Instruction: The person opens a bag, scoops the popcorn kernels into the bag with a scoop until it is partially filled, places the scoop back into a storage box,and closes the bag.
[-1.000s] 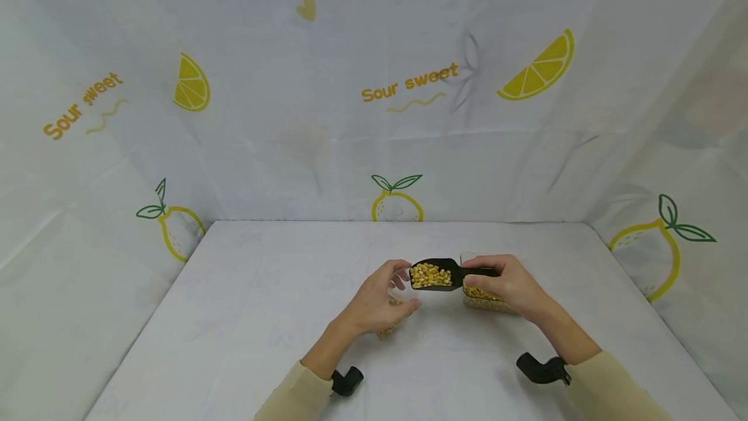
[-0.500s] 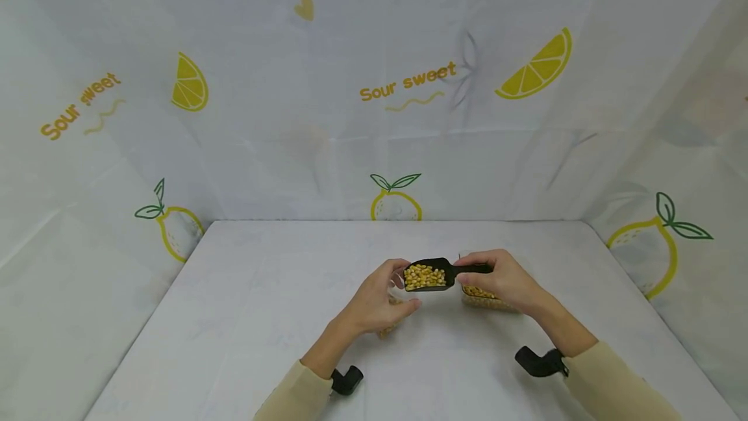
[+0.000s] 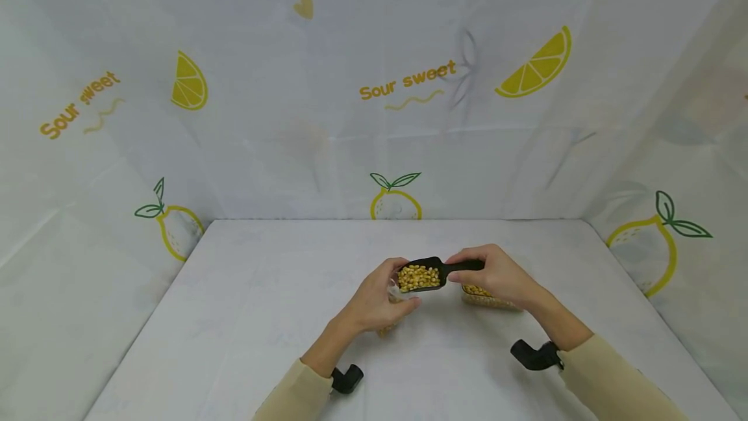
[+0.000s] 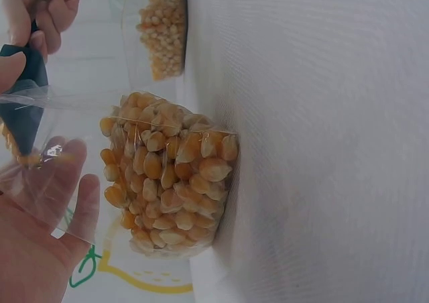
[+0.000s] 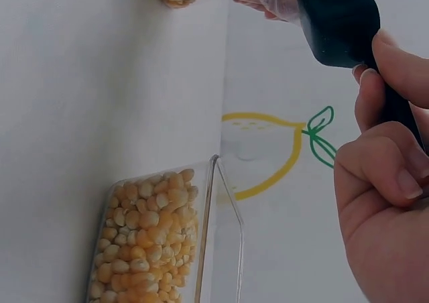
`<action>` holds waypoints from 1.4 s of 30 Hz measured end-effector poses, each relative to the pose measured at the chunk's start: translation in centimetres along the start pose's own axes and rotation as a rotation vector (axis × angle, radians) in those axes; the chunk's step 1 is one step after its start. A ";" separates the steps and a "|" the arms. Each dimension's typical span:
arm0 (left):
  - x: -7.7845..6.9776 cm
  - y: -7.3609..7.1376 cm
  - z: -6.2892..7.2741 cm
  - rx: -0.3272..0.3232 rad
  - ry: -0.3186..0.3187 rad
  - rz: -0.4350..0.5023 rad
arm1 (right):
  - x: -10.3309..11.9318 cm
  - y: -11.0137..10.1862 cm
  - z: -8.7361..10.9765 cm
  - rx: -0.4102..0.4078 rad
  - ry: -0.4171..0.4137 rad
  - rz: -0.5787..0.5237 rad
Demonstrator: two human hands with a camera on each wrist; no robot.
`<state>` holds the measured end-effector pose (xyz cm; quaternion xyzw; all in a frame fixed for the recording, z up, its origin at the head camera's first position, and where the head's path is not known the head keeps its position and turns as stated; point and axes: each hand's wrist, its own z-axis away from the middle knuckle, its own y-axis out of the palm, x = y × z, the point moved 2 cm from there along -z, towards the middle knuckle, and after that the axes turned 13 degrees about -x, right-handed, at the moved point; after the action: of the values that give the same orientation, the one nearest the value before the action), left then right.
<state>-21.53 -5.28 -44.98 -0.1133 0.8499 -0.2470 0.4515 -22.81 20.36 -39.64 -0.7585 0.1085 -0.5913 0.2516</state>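
My left hand holds the upper part of a clear plastic bag, its fingers curved round the bag's mouth. Corn kernels fill the lower part of the bag, which stands on the table. My right hand grips the handle of a black scoop. A heap of yellow kernels lies in the scoop. The scoop's front lip is inside or right at the bag's mouth; the film and fingers partly hide it.
A clear rectangular container of corn kernels stands on the white table, below and behind my right hand. A white curtain with lemon prints hangs along the back and sides.
My right hand has moved left and slightly up, bringing the loaded scoop from beside the bag to its mouth. The left hand has stayed in place.
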 end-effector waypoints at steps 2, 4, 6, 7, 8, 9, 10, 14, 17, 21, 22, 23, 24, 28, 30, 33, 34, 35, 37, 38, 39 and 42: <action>0.0 0.0 0.0 0.000 0.007 0.002 | 0.2 0.1 -0.1 0.003 -0.016 0.007; 0.0 0.0 -0.1 -0.002 0.012 0.003 | 0.4 0.1 -0.1 0.005 -0.028 0.014; 0.1 0.0 -0.1 -0.004 0.015 0.001 | 0.6 0.2 -0.2 0.007 -0.041 0.024; 0.1 0.0 -0.1 -0.004 0.013 0.001 | 0.8 0.2 -0.2 0.007 -0.046 0.031; 0.1 0.1 -0.1 -0.004 0.011 0.001 | 0.9 0.3 -0.2 0.008 -0.048 0.033; 0.1 0.1 -0.1 -0.002 0.006 0.001 | 1.0 0.3 -0.2 0.008 -0.052 0.038; 0.1 0.1 -0.1 0.000 0.000 0.001 | 1.2 0.3 -0.2 0.009 -0.057 0.039; 0.1 0.1 -0.1 0.008 -0.028 0.008 | 1.5 0.3 -0.2 0.005 -0.095 0.061; 0.0 0.1 -0.1 0.011 -0.041 0.014 | 1.7 0.4 -0.2 0.001 -0.121 0.080; 0.0 0.1 -0.1 0.016 -0.052 0.014 | 1.7 0.7 -0.3 0.000 -0.146 0.106; 0.1 0.1 -0.1 0.017 -0.054 0.012 | 1.7 0.8 -0.4 -0.001 -0.154 0.110; 0.1 0.1 -0.1 0.018 -0.056 0.012 | 1.8 0.8 -0.4 -0.001 -0.165 0.115; 0.1 0.1 -0.1 0.017 -0.056 0.014 | 1.8 0.9 -0.4 -0.001 -0.174 0.116; 0.1 0.0 -0.1 0.015 -0.052 0.020 | 2.2 0.9 -0.4 0.001 -0.203 0.119; 0.1 0.0 -0.1 0.014 -0.052 0.024 | 2.4 0.8 -0.4 0.005 -0.218 0.123; 0.2 0.0 0.0 0.018 -0.060 0.023 | 2.7 0.9 -0.4 0.007 -0.241 0.125; 0.2 0.0 0.0 0.019 -0.062 0.023 | 2.8 0.9 -0.4 0.007 -0.250 0.129; 0.2 0.0 0.0 0.019 -0.063 0.024 | 2.9 0.9 -0.4 0.006 -0.258 0.132; 0.2 0.0 0.0 0.019 -0.062 0.024 | 3.0 1.0 -0.5 0.004 -0.272 0.140; 0.2 -0.1 -0.1 0.017 -0.059 0.023 | 3.1 1.0 -0.5 0.002 -0.279 0.147; 0.2 -0.1 -0.1 0.014 -0.057 0.022 | 3.1 1.0 -0.5 0.001 -0.285 0.153; 0.1 -0.1 -0.1 0.008 -0.050 0.020 | 3.2 1.0 -0.5 -0.002 -0.298 0.168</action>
<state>-21.68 -5.38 -44.99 -0.1090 0.8384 -0.2430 0.4756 -22.27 17.86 -37.36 -0.8262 0.1337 -0.4490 0.3129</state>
